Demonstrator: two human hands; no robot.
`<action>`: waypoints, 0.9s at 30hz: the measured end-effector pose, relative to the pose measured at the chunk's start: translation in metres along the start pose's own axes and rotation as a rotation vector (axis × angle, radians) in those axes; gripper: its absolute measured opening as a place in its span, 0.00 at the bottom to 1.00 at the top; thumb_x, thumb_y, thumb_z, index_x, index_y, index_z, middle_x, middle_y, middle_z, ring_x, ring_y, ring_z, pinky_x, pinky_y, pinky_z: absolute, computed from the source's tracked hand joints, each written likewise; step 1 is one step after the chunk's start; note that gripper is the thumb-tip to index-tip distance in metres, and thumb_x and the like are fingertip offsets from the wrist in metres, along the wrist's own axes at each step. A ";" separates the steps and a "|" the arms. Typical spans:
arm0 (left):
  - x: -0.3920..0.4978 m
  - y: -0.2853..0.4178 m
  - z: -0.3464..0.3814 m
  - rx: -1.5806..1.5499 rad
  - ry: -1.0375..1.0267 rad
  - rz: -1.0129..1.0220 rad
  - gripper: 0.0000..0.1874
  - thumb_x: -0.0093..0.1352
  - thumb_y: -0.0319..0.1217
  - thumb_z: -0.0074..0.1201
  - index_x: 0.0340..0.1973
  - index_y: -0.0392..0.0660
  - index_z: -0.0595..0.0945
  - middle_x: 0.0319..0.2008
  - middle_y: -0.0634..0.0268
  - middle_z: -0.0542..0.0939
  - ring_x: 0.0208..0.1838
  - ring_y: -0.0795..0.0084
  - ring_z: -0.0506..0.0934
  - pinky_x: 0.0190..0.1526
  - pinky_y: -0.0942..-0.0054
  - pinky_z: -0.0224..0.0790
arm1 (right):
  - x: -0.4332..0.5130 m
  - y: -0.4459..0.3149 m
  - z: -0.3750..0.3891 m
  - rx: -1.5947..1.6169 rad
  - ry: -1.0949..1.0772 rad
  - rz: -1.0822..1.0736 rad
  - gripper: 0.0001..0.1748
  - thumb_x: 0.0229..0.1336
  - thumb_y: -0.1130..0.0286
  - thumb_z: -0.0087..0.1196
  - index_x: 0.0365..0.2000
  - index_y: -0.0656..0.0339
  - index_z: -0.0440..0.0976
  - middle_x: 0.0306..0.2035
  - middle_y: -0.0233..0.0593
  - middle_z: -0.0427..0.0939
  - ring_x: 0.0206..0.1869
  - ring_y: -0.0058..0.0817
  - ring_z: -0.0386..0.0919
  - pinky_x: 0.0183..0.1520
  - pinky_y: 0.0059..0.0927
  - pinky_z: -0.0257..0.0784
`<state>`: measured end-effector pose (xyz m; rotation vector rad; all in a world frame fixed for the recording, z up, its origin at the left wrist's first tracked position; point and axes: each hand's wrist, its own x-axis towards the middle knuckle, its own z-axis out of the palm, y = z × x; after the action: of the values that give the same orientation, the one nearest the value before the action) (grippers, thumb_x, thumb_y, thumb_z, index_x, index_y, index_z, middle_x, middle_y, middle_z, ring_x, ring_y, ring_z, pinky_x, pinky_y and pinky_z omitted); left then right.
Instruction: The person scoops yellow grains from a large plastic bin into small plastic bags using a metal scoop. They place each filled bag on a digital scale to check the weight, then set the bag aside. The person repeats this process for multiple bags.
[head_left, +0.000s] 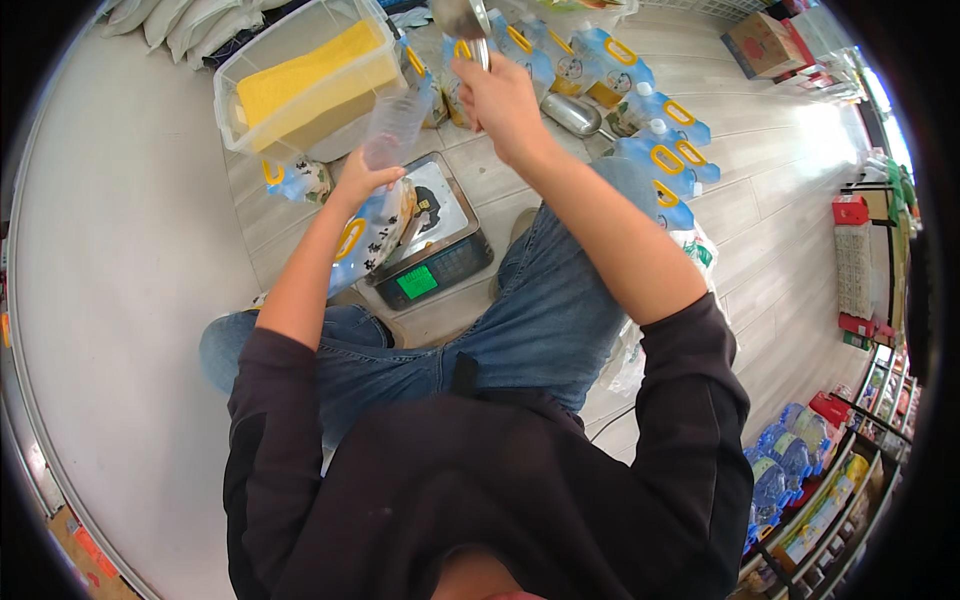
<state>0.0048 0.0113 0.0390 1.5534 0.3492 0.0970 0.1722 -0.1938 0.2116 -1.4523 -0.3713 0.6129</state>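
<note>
My left hand (364, 180) grips a clear, ribbed plastic tube (395, 124), perhaps a cut bottle. Just below that hand, a blue-and-clear spout pouch (371, 232) with a yellow handle leans over the left side of a digital scale (454, 206); whether the tube meets its spout is hidden. My right hand (499, 101) holds a metal ladle or scoop (461, 19) by its handle, raised beyond the scale. A translucent plastic bin (322, 124) full of fine yellow grain (307, 79) stands at the far left of the scale.
Several similar pouches (611, 60) stand or lie beyond and right of the scale. Among them rests a metal scoop (572, 115). White sacks (199, 26) lie at the back left. Shelving (847, 517) and large water bottles (784, 442) line the right side.
</note>
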 end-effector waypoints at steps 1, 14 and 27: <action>0.012 -0.002 0.003 0.012 -0.022 -0.013 0.31 0.65 0.29 0.73 0.61 0.39 0.76 0.35 0.65 0.81 0.31 0.75 0.77 0.39 0.71 0.71 | 0.014 0.001 -0.001 -0.019 -0.007 -0.037 0.12 0.72 0.63 0.61 0.37 0.58 0.72 0.22 0.25 0.70 0.20 0.15 0.64 0.21 0.26 0.60; 0.069 0.006 -0.008 0.164 -0.032 -0.071 0.33 0.66 0.38 0.76 0.62 0.42 0.77 0.43 0.65 0.85 0.44 0.73 0.84 0.52 0.69 0.77 | 0.036 0.004 -0.021 0.262 -0.092 0.065 0.13 0.73 0.66 0.56 0.29 0.53 0.69 0.19 0.21 0.63 0.16 0.17 0.60 0.19 0.27 0.53; 0.075 0.011 -0.009 0.114 -0.010 -0.024 0.33 0.64 0.45 0.79 0.58 0.47 0.78 0.45 0.62 0.85 0.45 0.72 0.85 0.52 0.70 0.74 | 0.028 0.004 -0.029 0.257 -0.080 0.053 0.14 0.74 0.66 0.55 0.28 0.53 0.68 0.19 0.23 0.64 0.15 0.18 0.62 0.18 0.28 0.55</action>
<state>0.0749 0.0416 0.0379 1.6609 0.3710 0.0516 0.2111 -0.2009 0.2013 -1.1971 -0.3051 0.7352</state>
